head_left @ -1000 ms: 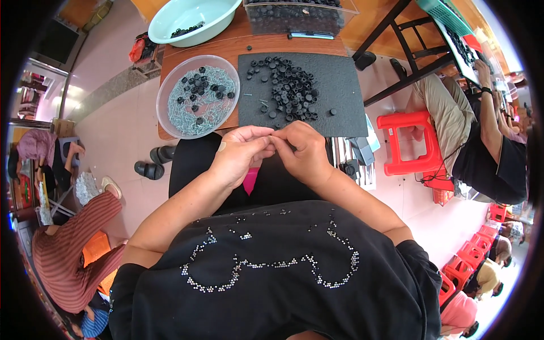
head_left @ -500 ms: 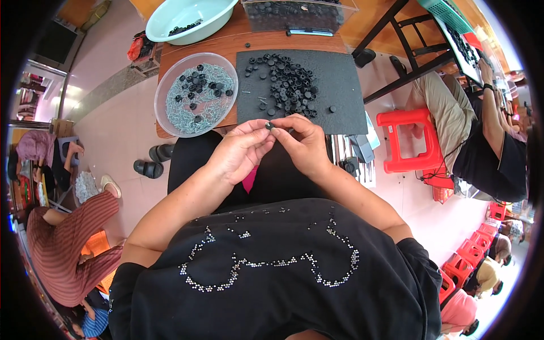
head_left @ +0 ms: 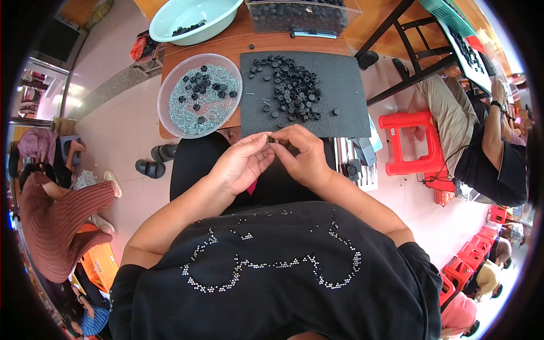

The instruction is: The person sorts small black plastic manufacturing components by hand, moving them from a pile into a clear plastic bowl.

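Note:
My left hand (head_left: 241,164) and my right hand (head_left: 303,156) meet fingertip to fingertip over my lap, just below the near edge of a dark mat (head_left: 345,96). Between the fingertips sits a small black part (head_left: 272,139), pinched from both sides. A heap of small black round parts (head_left: 292,88) lies on the mat. Left of the mat stands a clear round bowl (head_left: 167,93) with thin metal pins and several black parts in it.
A pale green basin (head_left: 218,14) and a clear box of black parts (head_left: 300,14) stand at the back of the wooden table (head_left: 198,48). A red stool (head_left: 411,141) is at my right, a seated person (head_left: 481,136) beyond it. Another person (head_left: 56,215) sits at left.
Both hands have stayed together, shifting slightly forward toward the mat's edge while the fingers work on the small part.

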